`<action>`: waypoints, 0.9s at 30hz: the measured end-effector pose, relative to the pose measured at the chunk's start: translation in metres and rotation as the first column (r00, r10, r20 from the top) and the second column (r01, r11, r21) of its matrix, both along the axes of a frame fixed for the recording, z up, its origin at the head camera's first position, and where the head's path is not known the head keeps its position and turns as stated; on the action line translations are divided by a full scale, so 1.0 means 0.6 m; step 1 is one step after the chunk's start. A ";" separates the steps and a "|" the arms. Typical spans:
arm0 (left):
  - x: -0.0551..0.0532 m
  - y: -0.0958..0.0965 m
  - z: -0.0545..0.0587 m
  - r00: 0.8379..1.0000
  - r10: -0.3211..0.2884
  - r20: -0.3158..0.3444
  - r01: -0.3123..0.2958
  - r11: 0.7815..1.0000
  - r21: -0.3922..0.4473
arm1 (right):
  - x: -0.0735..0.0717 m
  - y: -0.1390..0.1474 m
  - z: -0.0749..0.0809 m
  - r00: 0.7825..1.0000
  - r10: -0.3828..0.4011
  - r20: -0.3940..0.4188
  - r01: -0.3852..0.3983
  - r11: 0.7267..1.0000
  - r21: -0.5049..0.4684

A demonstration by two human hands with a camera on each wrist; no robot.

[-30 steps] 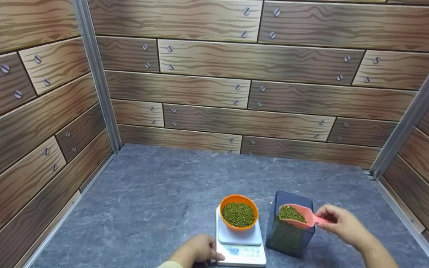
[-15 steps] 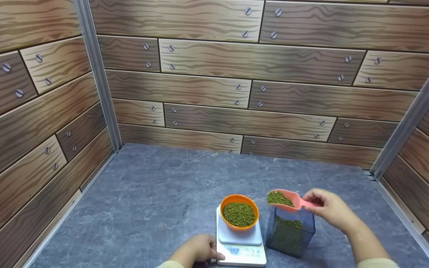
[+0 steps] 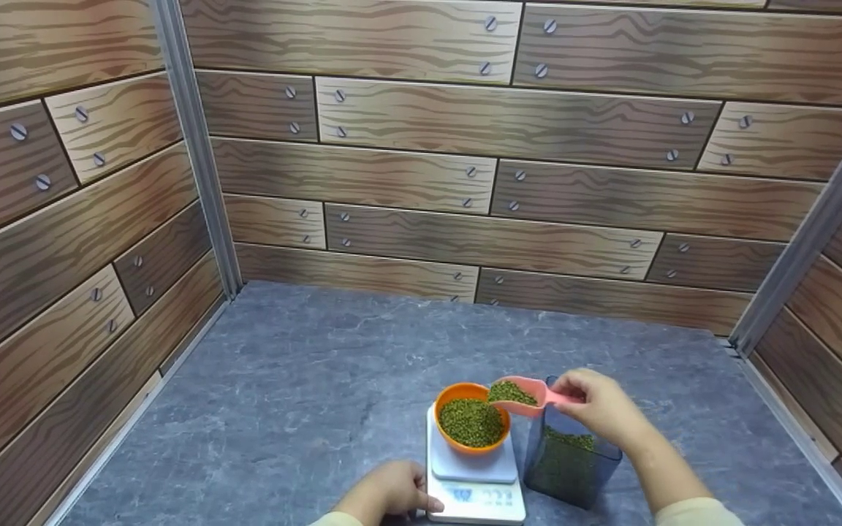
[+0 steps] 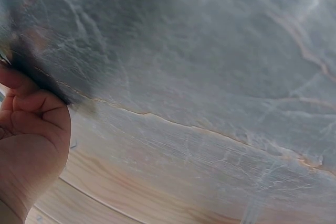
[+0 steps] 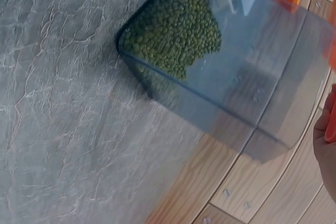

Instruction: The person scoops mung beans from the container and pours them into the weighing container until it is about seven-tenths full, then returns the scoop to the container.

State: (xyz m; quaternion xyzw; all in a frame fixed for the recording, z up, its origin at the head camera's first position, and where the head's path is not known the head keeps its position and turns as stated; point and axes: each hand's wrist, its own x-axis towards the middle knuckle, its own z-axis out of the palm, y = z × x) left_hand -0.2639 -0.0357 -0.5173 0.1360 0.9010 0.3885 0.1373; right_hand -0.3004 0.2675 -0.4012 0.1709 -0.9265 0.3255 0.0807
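Observation:
My right hand point(image 3: 604, 409) pinches the handle of a pink scoop point(image 3: 540, 395) filled with green mung beans point(image 3: 512, 392). Its tip reaches over the right rim of an orange bowl point(image 3: 444, 432), which holds more mung beans point(image 3: 471, 424). Under the bowl is a white kitchen scale point(image 3: 473, 467); its display is lit, but the digits are too blurred to read. With thumb on top and fingers curled at the side, my left hand point(image 3: 392, 486) grips the scale's near left corner. In the left wrist view, the left hand point(image 4: 37, 135) hides what it holds.
A clear bluish square container point(image 3: 567, 471), partly filled with mung beans, stands right of the scale, under my right forearm. In the right wrist view its beans point(image 5: 178, 30) lie at the bottom end. Wood-patterned walls point(image 3: 406, 175) enclose the grey marbled table point(image 3: 319, 372).
My right hand has lifted the loaded scoop out of the container and carried it left to the bowl's rim. My left hand has stayed at the scale.

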 end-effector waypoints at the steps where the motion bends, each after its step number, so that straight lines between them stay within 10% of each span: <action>1: -0.001 0.000 0.000 1.000 -0.001 0.003 0.001 1.000 0.001 | 0.000 -0.004 0.000 1.000 -0.007 -0.008 0.007 1.000 0.014; 27: -0.001 0.000 0.002 0.999 -0.006 0.035 0.005 1.000 0.012 | -0.005 -0.049 0.002 0.981 0.034 -0.193 0.016 0.968 0.250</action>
